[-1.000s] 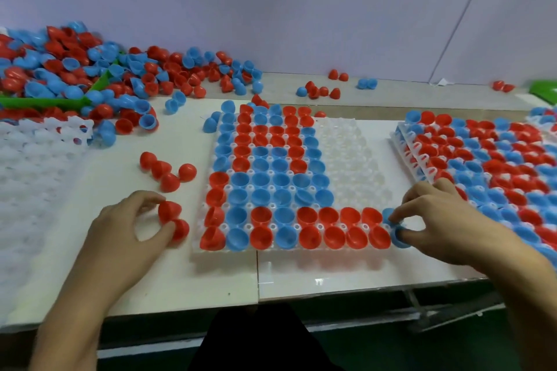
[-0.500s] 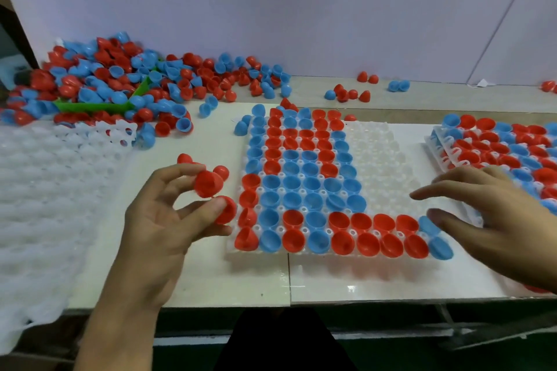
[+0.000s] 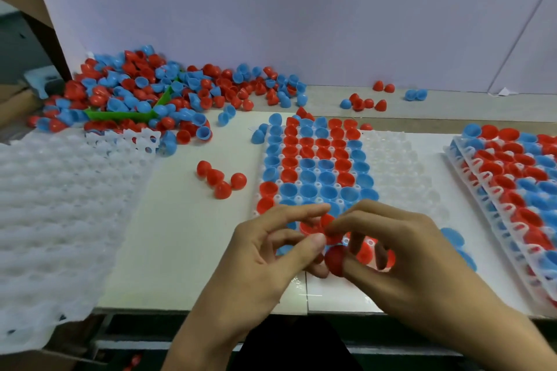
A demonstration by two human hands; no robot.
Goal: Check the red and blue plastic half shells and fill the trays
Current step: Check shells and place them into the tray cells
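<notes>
Two hands meet above the near edge of a half-filled tray (image 3: pixel 401 178) in the head view, the only view, and both are busy with red half shells. The left hand (image 3: pixel 265 253) pinches an open-side-up red shell (image 3: pixel 312 227) between thumb and forefinger, its other fingers loosely curled; the right hand (image 3: pixel 401 250) curls its fingers toward the same spot, with a second red shell (image 3: pixel 334 259) tucked low between the two hands, though which one actually bears it cannot be told. Holding the shells up close like this looks like the checking step before they go into pockets. The tray's left columns already carry red and blue shells seated open side up, while its right columns stand bare, so the filling seems roughly half done. Four loose red shells (image 3: pixel 221 179) lie dome-up just left of the tray, within easy reach, and a big mixed heap of shells (image 3: pixel 144 90) spreads over a green bin (image 3: pixel 120 114) at the far left. A stack of filled trays (image 3: pixel 512 178) sits to the right, empty white trays (image 3: pixel 60 196) to the left. The white tabletop (image 3: pixel 187 244) runs up against a plain pale wall (image 3: pixel 301 9).
</notes>
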